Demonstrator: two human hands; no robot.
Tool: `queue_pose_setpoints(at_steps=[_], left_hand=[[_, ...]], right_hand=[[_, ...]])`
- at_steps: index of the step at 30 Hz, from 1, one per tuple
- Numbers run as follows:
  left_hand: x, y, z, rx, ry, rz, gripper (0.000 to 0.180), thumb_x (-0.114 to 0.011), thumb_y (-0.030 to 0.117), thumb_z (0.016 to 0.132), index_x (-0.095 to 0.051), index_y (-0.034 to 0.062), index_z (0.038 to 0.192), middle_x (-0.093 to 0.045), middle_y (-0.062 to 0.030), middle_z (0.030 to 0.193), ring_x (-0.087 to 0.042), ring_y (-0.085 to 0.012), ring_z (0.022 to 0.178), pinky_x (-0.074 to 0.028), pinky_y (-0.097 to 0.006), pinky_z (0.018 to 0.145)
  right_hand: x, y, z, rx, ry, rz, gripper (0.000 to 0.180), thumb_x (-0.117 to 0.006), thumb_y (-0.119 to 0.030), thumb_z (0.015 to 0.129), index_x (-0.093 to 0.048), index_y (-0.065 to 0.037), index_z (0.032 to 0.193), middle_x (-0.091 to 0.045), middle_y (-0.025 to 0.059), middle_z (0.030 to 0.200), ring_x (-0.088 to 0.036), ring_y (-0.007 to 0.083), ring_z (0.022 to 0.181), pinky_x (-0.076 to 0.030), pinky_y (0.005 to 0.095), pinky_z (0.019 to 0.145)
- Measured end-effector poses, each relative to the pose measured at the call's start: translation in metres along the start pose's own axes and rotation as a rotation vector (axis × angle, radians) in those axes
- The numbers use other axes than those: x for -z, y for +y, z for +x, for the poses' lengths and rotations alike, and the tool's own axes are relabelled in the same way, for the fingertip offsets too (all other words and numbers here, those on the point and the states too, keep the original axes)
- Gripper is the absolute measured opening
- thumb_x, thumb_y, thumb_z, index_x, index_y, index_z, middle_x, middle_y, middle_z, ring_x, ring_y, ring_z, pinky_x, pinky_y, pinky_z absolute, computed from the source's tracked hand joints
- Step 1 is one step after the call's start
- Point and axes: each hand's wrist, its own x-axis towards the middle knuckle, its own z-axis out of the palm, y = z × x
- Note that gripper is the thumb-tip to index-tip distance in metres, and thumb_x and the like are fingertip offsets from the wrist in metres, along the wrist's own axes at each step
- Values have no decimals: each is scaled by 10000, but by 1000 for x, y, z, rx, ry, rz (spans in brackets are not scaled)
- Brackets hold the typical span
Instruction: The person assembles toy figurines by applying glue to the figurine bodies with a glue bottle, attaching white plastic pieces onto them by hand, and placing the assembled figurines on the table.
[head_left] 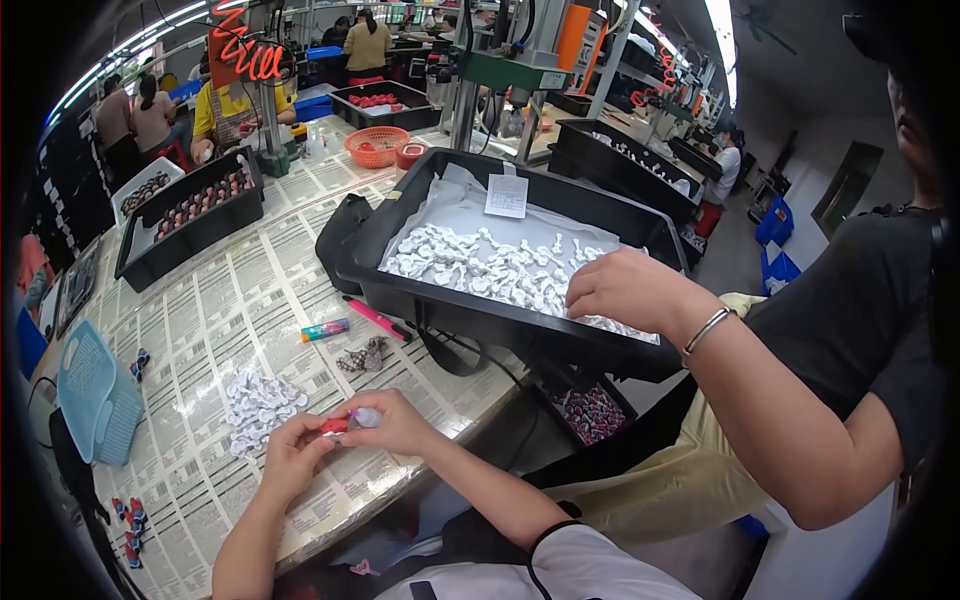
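Near the front edge of the table, my left hand (pixel 290 452) pinches a small red piece (pixel 334 426). My right hand (pixel 396 428) is closed around a small whitish bottle with a purple tint (pixel 366 416), close against the red piece. Both hands nearly meet, and the fingers partly hide what they hold. Just beyond my left hand lies a loose pile of small white moulded pieces (pixel 262 402). A crumpled patterned cloth scrap (pixel 364 355), a pink pen (pixel 376 318) and a colourful tube (pixel 325 330) rest farther off.
A large black tray (pixel 500 312) of white pieces stands to the right; a co-worker's hand (pixel 630 290) reaches into it. At left are a light-blue basket (pixel 110 405) and small red-and-blue pieces (pixel 132 530). Farther back stand a black tray of dark-and-red pieces (pixel 135 268) and an orange basket (pixel 377 150).
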Motion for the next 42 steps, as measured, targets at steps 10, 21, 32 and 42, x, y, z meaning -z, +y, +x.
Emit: queue_pose_setpoints(at_steps=[10, 21, 32, 42], left_hand=[[1, -4, 3, -33, 5, -18, 219, -600, -70, 779, -567, -7, 986, -611, -53, 923, -573, -95, 827, -462, -213, 735], [2, -8, 8, -50, -14, -26, 208, -593, -78, 773, -570, -15, 970, -613, -53, 902, -575, -89, 813, -464, -213, 734], [1, -8, 4, -106, 12, -63, 192, -584, -81, 761, -571, -16, 941, -625, -70, 878, -595, -111, 788, -483, -231, 715], [19, 51, -7, -76, -29, 438, 335, -619, 8, 746, -562, -9, 1076, -622, -98, 942, -598, -134, 800, -480, -263, 699]], right_hand=[[2, 5, 2, -5, -15, -20, 292, -740, -54, 642, -657, -11, 919, -658, 68, 860, -596, 109, 809, -460, 251, 746], [6, 5, 2, -27, -4, -69, 305, -736, -39, 651, -656, -19, 945, -656, 54, 883, -586, 97, 819, -458, 247, 765], [-2, 7, 1, -61, -27, 14, 313, -708, -3, 662, -651, -14, 969, -648, 38, 890, -574, 85, 828, -463, 239, 745], [-9, 6, 5, 44, 5, -35, 301, -716, -18, 686, -648, -16, 980, -641, 35, 915, -564, 71, 807, -468, 225, 720]])
